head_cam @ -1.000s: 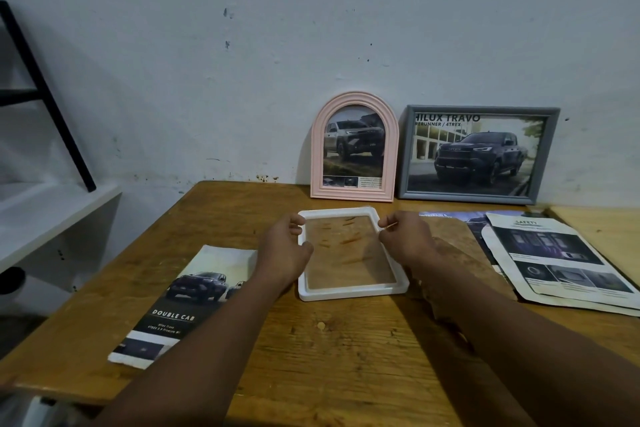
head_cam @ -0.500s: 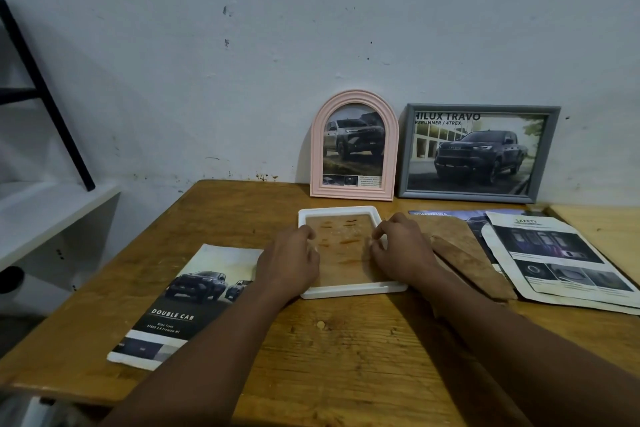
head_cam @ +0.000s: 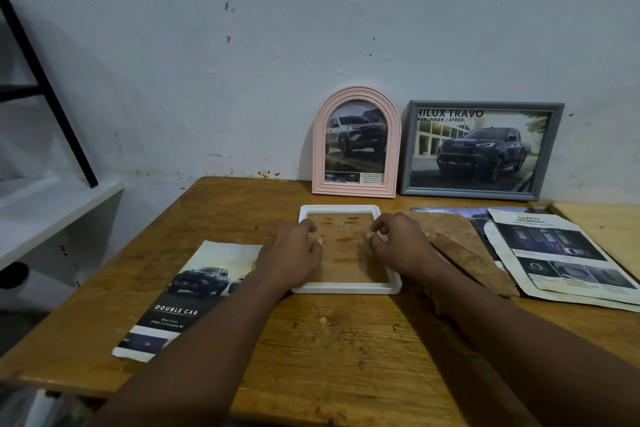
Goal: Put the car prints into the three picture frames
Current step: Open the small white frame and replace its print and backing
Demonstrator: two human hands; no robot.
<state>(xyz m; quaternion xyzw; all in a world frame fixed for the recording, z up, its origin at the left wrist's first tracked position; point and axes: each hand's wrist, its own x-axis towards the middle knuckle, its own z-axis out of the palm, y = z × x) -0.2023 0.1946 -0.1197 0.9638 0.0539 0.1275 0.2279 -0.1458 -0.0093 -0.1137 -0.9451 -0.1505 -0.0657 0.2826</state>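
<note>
A white rectangular frame (head_cam: 346,288) lies flat on the wooden table (head_cam: 346,340), with wood showing through its middle. My left hand (head_cam: 292,253) lies over its left rail and my right hand (head_cam: 401,246) over its right rail. The fingers of both are curled, with the tips down inside the rails. A "Double Cab" car print (head_cam: 187,291) lies flat to the left of the frame. Against the wall stand a pink arched frame (head_cam: 356,142) and a grey frame (head_cam: 479,151), each with a car print in it.
A brown backing board (head_cam: 464,250) lies right of the white frame. Beyond it are loose brochure sheets (head_cam: 561,253). A second, paler table (head_cam: 609,229) abuts on the far right. A white shelf (head_cam: 52,211) with a black slanted bar (head_cam: 45,90) stands at the left.
Both hands slid from the frame's outer sides inward over its rails, and their fingers have curled down inside the opening. The frame has stayed flat in about the same spot.
</note>
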